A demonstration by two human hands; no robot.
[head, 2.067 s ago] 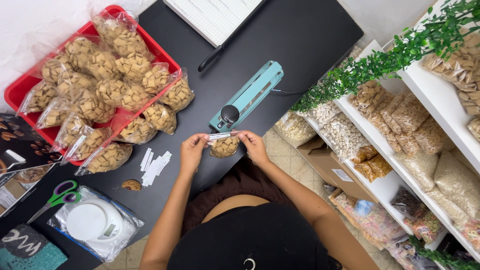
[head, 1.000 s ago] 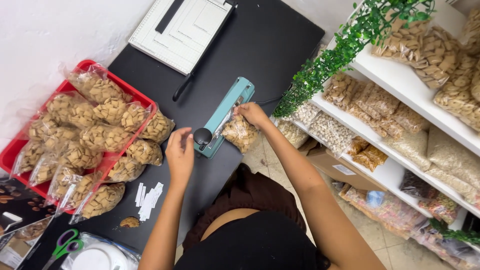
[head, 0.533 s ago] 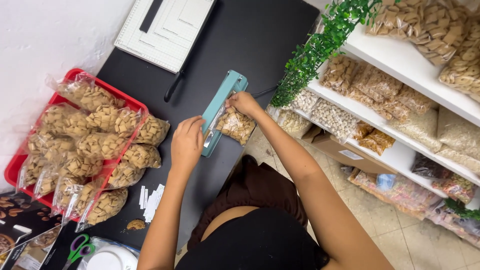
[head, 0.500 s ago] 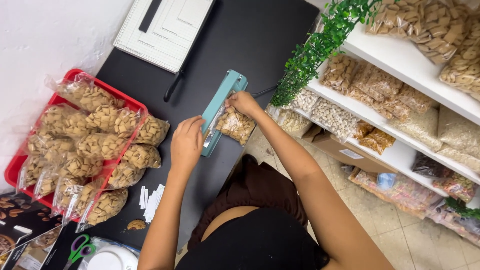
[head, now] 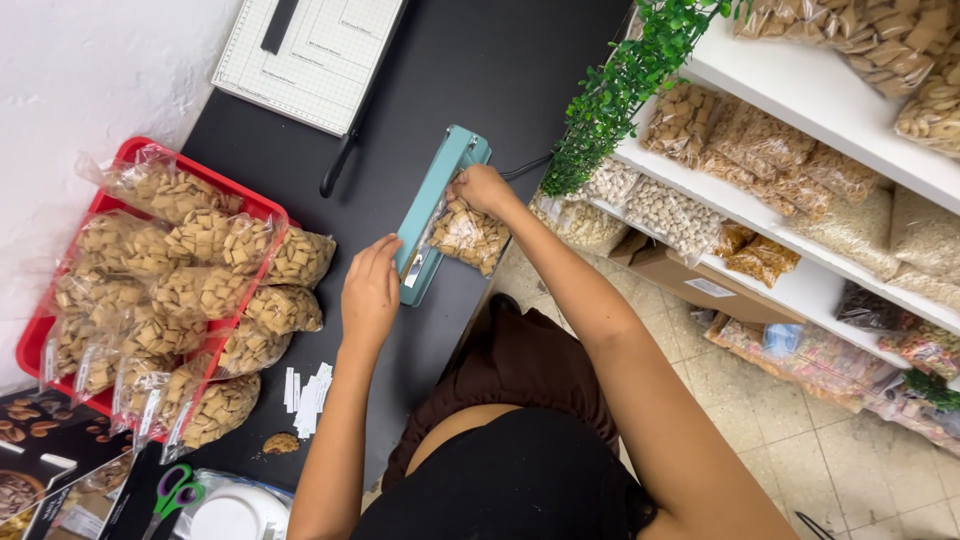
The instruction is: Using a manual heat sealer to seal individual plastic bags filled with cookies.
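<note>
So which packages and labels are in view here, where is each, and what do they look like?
Clear snack bag: held by right hand at the teal sealer.
Left hand: at the sealer's near end.
Filled clear bags: heaped on the red tray.
White label strips: loose on the black table.
Shelf bags: clear, tan contents.

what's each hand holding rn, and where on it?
Right hand holds the clear snack bag by its top edge at the teal heat sealer. Left hand rests on the sealer's near end, gripping nothing.
</note>
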